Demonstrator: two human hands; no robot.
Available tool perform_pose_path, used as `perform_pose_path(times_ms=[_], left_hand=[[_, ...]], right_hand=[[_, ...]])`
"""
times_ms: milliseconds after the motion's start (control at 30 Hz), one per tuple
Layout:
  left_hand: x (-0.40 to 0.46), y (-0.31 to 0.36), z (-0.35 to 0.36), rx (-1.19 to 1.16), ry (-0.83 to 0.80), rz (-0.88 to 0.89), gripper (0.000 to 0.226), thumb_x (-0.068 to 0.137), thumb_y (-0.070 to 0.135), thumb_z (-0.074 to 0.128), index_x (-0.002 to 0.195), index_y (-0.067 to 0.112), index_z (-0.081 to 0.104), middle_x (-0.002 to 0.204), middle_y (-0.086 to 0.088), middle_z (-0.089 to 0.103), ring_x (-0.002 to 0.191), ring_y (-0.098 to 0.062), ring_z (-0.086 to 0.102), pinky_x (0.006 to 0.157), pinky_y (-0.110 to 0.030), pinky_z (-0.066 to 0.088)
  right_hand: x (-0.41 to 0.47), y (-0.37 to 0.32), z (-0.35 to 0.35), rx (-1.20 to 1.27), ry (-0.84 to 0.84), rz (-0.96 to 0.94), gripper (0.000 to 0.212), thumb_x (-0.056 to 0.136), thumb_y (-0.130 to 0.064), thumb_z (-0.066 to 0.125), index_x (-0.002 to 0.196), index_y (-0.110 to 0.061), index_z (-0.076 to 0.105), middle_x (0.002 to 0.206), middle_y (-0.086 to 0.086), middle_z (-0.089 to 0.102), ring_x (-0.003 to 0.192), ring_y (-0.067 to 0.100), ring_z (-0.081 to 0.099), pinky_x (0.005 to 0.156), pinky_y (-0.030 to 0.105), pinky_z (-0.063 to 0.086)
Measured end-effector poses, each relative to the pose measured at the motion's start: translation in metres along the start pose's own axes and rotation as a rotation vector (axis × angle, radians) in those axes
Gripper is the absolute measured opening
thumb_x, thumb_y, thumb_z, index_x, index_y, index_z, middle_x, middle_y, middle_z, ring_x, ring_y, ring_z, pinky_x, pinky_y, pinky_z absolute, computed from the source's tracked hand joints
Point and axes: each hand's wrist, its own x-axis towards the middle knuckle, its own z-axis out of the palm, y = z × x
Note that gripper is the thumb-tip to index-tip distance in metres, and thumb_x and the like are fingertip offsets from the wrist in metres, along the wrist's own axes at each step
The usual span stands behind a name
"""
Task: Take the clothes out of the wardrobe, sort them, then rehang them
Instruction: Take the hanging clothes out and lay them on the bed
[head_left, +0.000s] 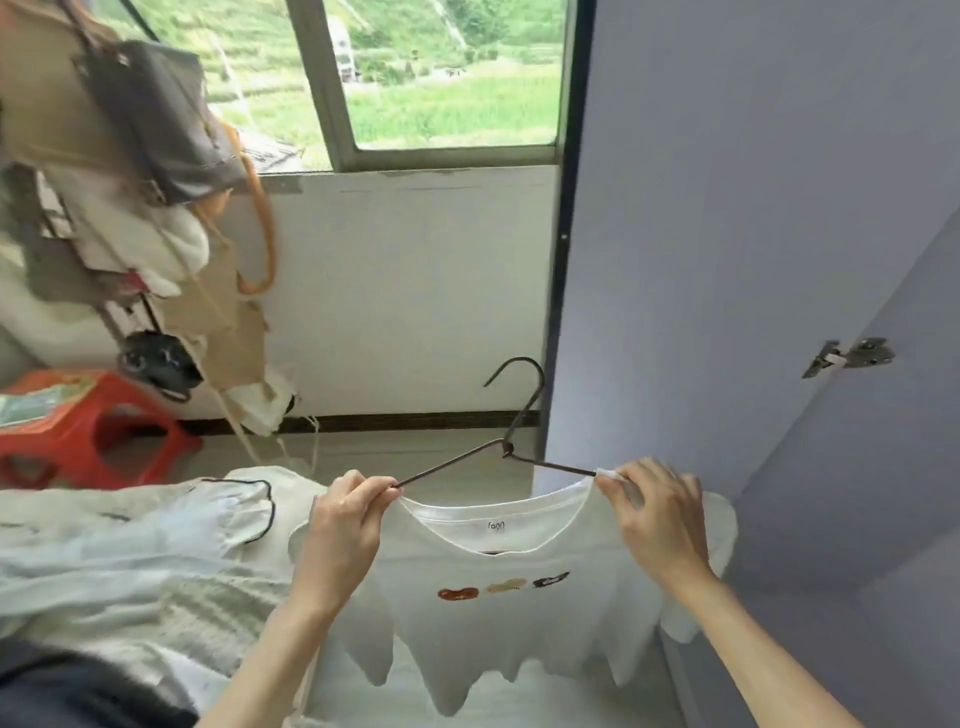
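— Both forearms reach in from the near edge, and between them hangs a white T-shirt (498, 618). What are the hands doing with it?

— Each one is clamped at a shoulder. Left hand (345, 525) pinches the collar edge together with the left arm of the dark wire hanger (511, 447); right hand (657, 512) pinches the fabric over the right arm of the wire. Fingers curled on both, none spread.

— Why hold it out flat like that?

— My guess is she is seating the shoulders on the wire. The neck opening sits around the hanger's arms, the hook stands up and tilts toward the far right, and the body of the shirt falls straight with three small brown marks on the chest facing the camera. Held by both ends, the shirt can't slide off one side.

— And the rest of the clothes?

— A heap of pale garments (145, 561) lies on the bed at the near left, just beside the shirt. The wardrobe door (753, 260), lilac, stands open on the right with its hinge (849, 356) showing, so the rail is probably that way, though it is out of view

— Anything else?

— Far left, a red stool (93, 426) and some bags (150, 130) hanging by the window (441, 78)
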Motion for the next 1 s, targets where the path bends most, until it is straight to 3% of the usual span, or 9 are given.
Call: perform_pose_path(times_ms=[100, 167, 300, 533, 633, 700, 833, 1000], left_hand=[[-0.011, -0.036, -0.047, 0.092, 0.106, -0.067, 0.02, 0.089, 0.028, 0.059, 0.088, 0.013, 0.072, 0.076, 0.002, 0.059, 0.069, -0.017, 0.051, 0.062, -0.028, 0.039], [-0.025, -0.056, -0.077, 0.14, 0.162, -0.134, 0.015, 0.09, 0.023, 0.058, 0.093, 0.016, 0.071, 0.08, 0.007, 0.056, 0.075, -0.015, 0.051, 0.063, -0.031, 0.042], [-0.068, -0.084, -0.134, 0.235, 0.314, -0.253, 0.027, 0.09, 0.033, 0.056, 0.093, 0.011, 0.07, 0.074, 0.001, 0.054, 0.069, -0.02, 0.053, 0.062, -0.031, 0.042], [-0.15, -0.084, -0.205, 0.373, 0.616, -0.549, 0.025, 0.085, 0.033, 0.053, 0.09, 0.014, 0.069, 0.079, 0.008, 0.055, 0.073, -0.015, 0.054, 0.061, -0.026, 0.036], [-0.183, -0.074, -0.227, 0.47, 0.743, -0.63, 0.024, 0.084, 0.033, 0.053, 0.085, 0.014, 0.066, 0.079, 0.011, 0.056, 0.072, -0.014, 0.055, 0.061, -0.025, 0.036], [-0.205, -0.066, -0.24, 0.572, 0.824, -0.704, 0.024, 0.085, 0.033, 0.053, 0.084, 0.013, 0.066, 0.08, 0.006, 0.06, 0.073, -0.017, 0.057, 0.061, -0.025, 0.036], [-0.243, -0.048, -0.264, 0.825, 0.978, -0.762, 0.028, 0.089, 0.035, 0.054, 0.081, 0.01, 0.064, 0.079, -0.001, 0.062, 0.078, -0.013, 0.049, 0.066, -0.025, 0.031], [-0.301, -0.023, -0.294, 1.02, 1.149, -0.878, 0.03, 0.089, 0.032, 0.044, 0.085, 0.008, 0.062, 0.083, -0.008, 0.06, 0.082, -0.027, 0.053, 0.074, -0.037, 0.034]], right_hand=[[0.011, -0.055, 0.034, 0.071, -0.017, -0.089, 0.034, 0.083, -0.045, 0.043, 0.066, -0.02, 0.058, 0.067, -0.007, 0.056, 0.064, 0.022, 0.056, 0.062, 0.03, 0.018], [0.017, -0.09, 0.054, 0.136, -0.041, -0.161, 0.035, 0.083, -0.046, 0.043, 0.068, -0.019, 0.061, 0.069, -0.006, 0.059, 0.065, 0.022, 0.057, 0.063, 0.029, 0.019], [0.025, -0.159, 0.089, 0.276, -0.098, -0.319, 0.036, 0.083, -0.046, 0.046, 0.069, -0.017, 0.063, 0.068, -0.005, 0.058, 0.066, 0.022, 0.058, 0.067, 0.025, 0.021], [0.021, -0.273, 0.12, 0.509, -0.215, -0.61, 0.043, 0.078, -0.052, 0.05, 0.067, -0.014, 0.067, 0.066, -0.003, 0.06, 0.06, 0.02, 0.057, 0.063, 0.028, 0.039], [0.016, -0.319, 0.12, 0.515, -0.222, -0.748, 0.043, 0.077, -0.055, 0.049, 0.064, -0.018, 0.067, 0.063, -0.006, 0.06, 0.055, 0.017, 0.057, 0.051, 0.01, 0.028], [0.009, -0.35, 0.119, 0.533, -0.248, -0.84, 0.043, 0.077, -0.057, 0.048, 0.062, -0.021, 0.066, 0.062, -0.008, 0.059, 0.053, 0.015, 0.058, 0.05, 0.003, 0.018], [-0.015, -0.399, 0.116, 0.674, -0.307, -0.968, 0.043, 0.077, -0.056, 0.048, 0.061, -0.02, 0.064, 0.062, -0.008, 0.059, 0.05, 0.016, 0.057, 0.048, 0.003, 0.015], [-0.066, -0.463, 0.103, 0.868, -0.428, -1.098, 0.042, 0.079, -0.055, 0.048, 0.062, -0.02, 0.063, 0.063, -0.007, 0.059, 0.053, 0.017, 0.057, 0.044, 0.009, 0.019]])
